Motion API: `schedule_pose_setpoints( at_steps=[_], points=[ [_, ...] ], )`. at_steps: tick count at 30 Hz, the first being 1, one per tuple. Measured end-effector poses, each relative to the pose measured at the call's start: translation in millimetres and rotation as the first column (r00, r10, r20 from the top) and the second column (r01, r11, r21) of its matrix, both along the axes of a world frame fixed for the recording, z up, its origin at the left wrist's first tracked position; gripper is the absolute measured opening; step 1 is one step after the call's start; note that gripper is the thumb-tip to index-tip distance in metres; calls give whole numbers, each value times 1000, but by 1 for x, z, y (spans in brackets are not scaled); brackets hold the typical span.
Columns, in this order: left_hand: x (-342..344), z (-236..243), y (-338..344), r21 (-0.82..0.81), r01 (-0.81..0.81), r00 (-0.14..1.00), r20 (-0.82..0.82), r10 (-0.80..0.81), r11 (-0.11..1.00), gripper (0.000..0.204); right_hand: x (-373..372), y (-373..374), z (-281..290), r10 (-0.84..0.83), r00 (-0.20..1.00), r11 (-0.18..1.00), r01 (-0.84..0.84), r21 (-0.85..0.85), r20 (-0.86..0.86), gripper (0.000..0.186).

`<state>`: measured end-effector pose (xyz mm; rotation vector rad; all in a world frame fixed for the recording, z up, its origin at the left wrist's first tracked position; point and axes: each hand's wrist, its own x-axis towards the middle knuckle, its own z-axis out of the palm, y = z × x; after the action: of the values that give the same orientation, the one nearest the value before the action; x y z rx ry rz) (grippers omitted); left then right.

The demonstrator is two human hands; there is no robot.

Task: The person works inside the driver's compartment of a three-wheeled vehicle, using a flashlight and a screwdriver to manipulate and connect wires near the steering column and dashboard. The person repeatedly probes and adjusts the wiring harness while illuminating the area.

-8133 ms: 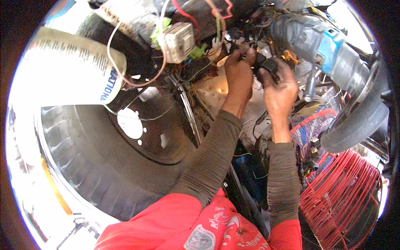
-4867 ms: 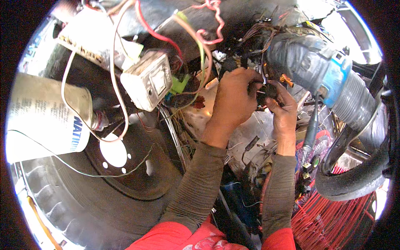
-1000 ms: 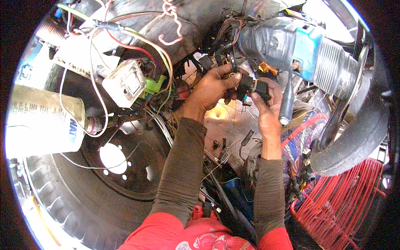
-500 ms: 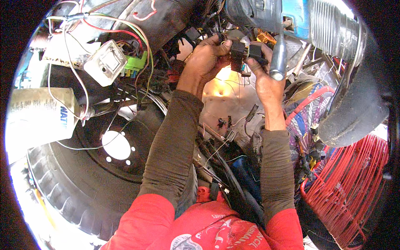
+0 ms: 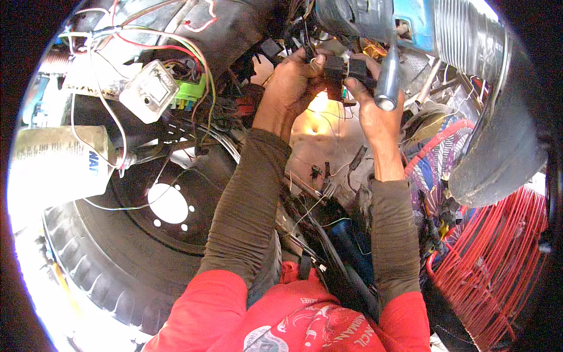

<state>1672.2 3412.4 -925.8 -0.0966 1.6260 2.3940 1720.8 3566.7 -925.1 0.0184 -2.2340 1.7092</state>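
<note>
Both arms reach up and away into a cluttered heap of wires and parts. My left hand (image 5: 285,88) is closed, its thumb and fingers pinching the left end of a black rectangular electrical block (image 5: 335,68). From the right, my right hand (image 5: 379,114) has its thumb under and its fingers behind a second black block (image 5: 356,71). The two blocks sit close together; whether they are joined I cannot tell. Thin wires dangle beneath them. A shiny grey cylindrical handle (image 5: 387,85) hangs in front of my right fingers, partly hiding them.
A large tyre (image 5: 108,267) lies at the left beneath a pale printed container (image 5: 61,164). A clear-cased module (image 5: 149,91) with a green connector (image 5: 190,89) hangs among loose wires. Right are a ribbed hose (image 5: 469,44), a dark rounded panel (image 5: 504,149) and red bristle-like strands (image 5: 492,258).
The gap between the two black blocks has narrowed, and the left one has turned from upright to more level. My hands stay in nearly the same place; the view has shifted slightly.
</note>
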Motion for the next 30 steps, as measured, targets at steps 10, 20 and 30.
schedule_pose_setpoints(
  at_steps=[10, 20, 30],
  points=[
    [-1, -8, 4, 206, -18, 999, 52, 8, 978, 24, -9, 5, -15, 65, 998, 980, -60, -190, 17, 44],
    [-2, -14, 2, 282, -3, 998, 54, -13, 960, 24, -12, 23, -35, 147, 989, 949, -139, -283, 7, 44],
    [4, -29, 9, 365, -22, 999, -16, 30, 931, 20, -16, 26, -21, 261, 939, 740, -47, -671, 222, 41]
  ],
)
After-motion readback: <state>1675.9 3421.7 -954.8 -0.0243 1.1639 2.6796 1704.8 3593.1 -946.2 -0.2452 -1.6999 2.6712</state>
